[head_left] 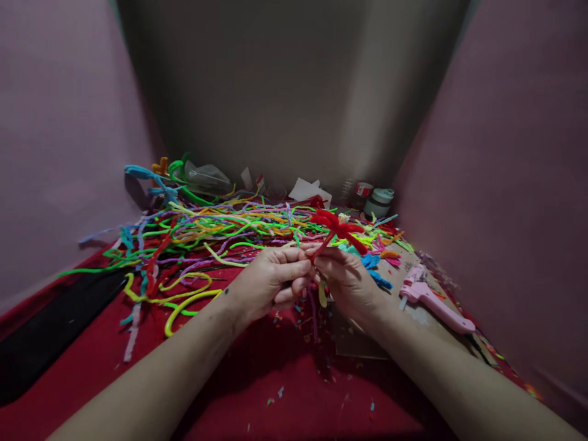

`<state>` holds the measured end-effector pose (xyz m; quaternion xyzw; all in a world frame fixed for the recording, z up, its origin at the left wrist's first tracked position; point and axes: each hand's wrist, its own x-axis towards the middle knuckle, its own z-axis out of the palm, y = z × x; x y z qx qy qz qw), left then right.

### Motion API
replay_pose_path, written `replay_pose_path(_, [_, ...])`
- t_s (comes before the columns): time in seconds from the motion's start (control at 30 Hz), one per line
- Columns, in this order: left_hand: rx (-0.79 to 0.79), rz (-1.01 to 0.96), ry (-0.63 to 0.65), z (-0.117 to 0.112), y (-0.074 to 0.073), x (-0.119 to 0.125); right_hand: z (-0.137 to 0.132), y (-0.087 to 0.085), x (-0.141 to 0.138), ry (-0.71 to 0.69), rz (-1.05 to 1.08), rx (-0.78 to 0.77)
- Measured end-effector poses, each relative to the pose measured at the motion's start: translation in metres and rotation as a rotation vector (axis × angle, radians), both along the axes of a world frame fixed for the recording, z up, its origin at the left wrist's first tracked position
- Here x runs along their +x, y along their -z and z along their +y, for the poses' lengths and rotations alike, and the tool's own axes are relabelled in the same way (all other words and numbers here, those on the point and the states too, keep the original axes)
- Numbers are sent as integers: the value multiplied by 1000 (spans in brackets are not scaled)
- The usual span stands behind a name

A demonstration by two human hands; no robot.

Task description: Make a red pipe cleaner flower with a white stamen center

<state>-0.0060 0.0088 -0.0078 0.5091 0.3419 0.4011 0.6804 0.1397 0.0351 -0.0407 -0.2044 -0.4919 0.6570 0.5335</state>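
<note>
A red pipe-cleaner flower (339,226) with several looped petals stands out above my fingers, its stem slanting down between my two hands. My right hand (350,283) is closed around the stem just under the petals. From the other side, my left hand (280,278) pinches the lower end of the stem, its thumb and fingertips meeting those of the right. A small pale tuft shows at the flower's centre. Part of the stem is hidden behind the fingers. Below my hands hang a purple pipe cleaner (313,315) and a yellowish strip (323,295).
Loose pipe cleaners (229,229) in many colours spread over the red cloth (275,392). A pink glue gun (434,300) lies on cardboard (353,340) at right. Blue petal shapes (376,275) sit beside my right hand. A lidded jar (379,202) stands by the back wall; black fabric (59,318) lies left.
</note>
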Motion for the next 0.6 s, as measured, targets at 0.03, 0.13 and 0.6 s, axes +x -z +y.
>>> replay_pose_path(0.03, [21, 20, -5, 0, 0, 0, -1, -1, 0, 4, 15, 8])
replay_pose_path(0.13, [269, 249, -145, -1, 2, 4, -3, -3, -1, 70, 50, -24])
replay_pose_path(0.6, [1314, 1098, -460, 6, 35, -3, -1, 9, -2, 185, -40, -12])
